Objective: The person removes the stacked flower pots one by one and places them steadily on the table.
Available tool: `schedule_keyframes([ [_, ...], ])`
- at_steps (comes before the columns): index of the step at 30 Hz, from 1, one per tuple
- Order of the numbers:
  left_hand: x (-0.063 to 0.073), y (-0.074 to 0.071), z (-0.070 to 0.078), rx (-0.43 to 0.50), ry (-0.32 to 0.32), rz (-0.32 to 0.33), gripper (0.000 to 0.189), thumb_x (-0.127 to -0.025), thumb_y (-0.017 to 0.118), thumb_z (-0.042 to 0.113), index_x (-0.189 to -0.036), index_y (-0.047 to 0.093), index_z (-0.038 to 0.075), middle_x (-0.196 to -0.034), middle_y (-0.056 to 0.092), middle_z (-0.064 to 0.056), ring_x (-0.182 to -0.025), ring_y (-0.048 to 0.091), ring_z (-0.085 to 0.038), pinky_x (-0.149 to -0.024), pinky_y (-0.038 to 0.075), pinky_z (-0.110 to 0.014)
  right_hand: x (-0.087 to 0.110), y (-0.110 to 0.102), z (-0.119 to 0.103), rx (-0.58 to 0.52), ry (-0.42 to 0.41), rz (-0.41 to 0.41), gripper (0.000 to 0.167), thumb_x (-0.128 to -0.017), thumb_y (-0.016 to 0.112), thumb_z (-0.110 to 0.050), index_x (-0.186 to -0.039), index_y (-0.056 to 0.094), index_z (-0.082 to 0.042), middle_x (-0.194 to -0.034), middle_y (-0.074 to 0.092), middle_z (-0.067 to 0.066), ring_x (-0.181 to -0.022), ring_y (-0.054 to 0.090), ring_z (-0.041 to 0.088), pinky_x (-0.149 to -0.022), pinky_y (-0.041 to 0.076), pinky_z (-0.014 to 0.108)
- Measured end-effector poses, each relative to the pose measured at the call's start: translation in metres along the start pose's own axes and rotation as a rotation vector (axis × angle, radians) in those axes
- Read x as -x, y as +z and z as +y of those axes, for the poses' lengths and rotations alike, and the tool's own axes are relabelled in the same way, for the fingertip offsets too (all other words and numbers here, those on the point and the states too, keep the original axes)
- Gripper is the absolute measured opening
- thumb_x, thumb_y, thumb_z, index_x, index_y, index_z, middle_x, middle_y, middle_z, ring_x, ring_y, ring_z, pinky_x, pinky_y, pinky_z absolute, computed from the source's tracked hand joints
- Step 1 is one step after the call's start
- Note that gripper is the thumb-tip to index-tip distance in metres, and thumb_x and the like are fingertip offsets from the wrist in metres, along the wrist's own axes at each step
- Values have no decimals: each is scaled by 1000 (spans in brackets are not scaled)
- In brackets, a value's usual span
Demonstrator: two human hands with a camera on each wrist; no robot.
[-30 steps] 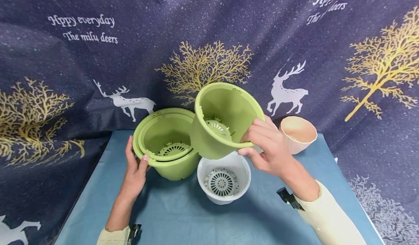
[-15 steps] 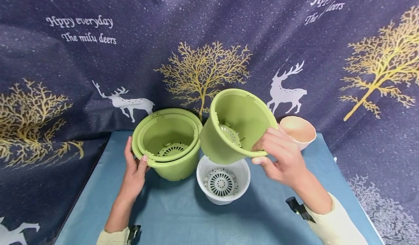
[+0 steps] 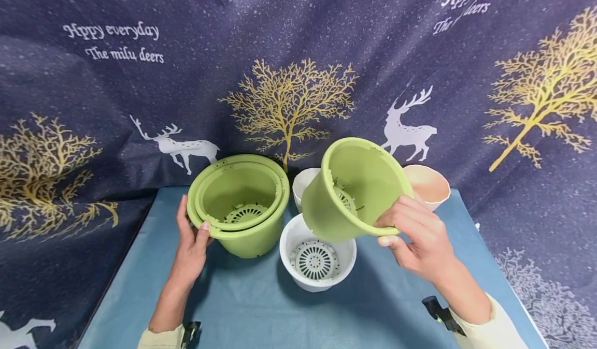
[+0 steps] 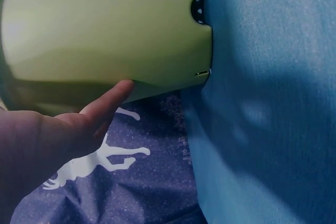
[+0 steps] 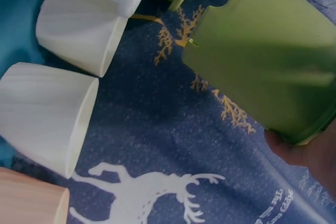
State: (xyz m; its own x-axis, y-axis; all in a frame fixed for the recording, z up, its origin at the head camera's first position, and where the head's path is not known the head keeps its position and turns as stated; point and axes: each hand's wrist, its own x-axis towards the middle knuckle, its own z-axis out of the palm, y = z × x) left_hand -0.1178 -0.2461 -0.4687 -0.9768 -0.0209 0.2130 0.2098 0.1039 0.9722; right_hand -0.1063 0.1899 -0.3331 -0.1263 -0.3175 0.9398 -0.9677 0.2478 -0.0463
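On the left of the table sits a pair of nested green flower pots (image 3: 247,243), the inner one with a slotted base. My left hand (image 3: 192,245) grips the outer pot's rim, thumb on top; in the left wrist view a finger lies along the outer wall. My right hand (image 3: 417,235) pinches the near right rim of another green flower pot (image 3: 326,214), raised and tilted with its mouth toward the upper right. Below this pot stands a white pot (image 3: 317,282) with a slotted base, its far right part hidden by the raised pot.
Toward the back right stands a pale pink pot (image 3: 426,186). A smaller white pot (image 3: 304,183) shows behind the raised pot, and another white pot (image 5: 47,114) appears in the right wrist view. A patterned dark cloth (image 3: 298,28) hangs behind the blue table (image 3: 261,307).
My right hand has carried the raised green pot to the right and slightly down, uncovering a small white pot at the back. My left hand has stayed at the nested pots.
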Motion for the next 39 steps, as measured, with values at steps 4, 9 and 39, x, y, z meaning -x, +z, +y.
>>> schedule_keyframes([
  [4,0,0,-1,9,4,-3,76,-117,39,21,-169,-14,35,-172,2,-20,-128,52,7,-99,51,-12,6,-6,-3,17,19,8,49,-107,65,-37,-75,69,0,-72,63,2,-65,51,17,-67,37,33],
  [9,-1,1,-1,-6,2,1,76,-117,38,21,-169,-15,34,-173,2,-20,-127,52,7,-98,51,-12,11,-12,-5,44,36,11,49,-107,65,-38,-75,69,-1,-71,63,1,-66,52,18,-72,36,33],
  [39,2,0,0,-33,-15,10,74,-117,38,23,-168,-13,41,-174,2,-18,-128,50,7,-97,50,-11,53,-43,-19,127,107,25,45,-105,70,-34,-76,73,-1,-71,64,2,-66,55,18,-77,36,30],
])
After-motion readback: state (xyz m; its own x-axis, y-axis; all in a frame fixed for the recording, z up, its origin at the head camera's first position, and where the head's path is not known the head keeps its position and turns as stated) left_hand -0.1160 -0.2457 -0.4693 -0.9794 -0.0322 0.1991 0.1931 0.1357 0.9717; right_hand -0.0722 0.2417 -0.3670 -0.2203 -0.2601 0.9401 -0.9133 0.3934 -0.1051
